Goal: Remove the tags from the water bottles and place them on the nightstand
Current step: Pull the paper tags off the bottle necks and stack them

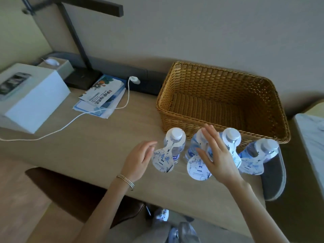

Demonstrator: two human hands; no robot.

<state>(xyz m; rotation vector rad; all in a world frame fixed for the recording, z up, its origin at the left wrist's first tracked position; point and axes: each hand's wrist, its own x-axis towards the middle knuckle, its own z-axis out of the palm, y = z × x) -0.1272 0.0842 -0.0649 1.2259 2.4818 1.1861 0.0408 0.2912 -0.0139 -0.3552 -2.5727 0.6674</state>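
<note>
Right hand (216,155) — spread wide (thumb out) — over second bottle (192,144)

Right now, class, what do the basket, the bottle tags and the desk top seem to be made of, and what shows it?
Basket: wicker or rattan, perhaps a plastic imitation; golden-brown interlaced strands.
Bottle tags: thin card or coated paper; flat, white, blue print.
Desk top: pale wood or laminate, matte; faint grain.

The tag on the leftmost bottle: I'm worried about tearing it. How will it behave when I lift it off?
The tag looks like thin card looped under the cap, so probably light and bendy. Its narrow waist seems likeliest to tear. The slim upright bottle may tip if tugged sideways.
</note>
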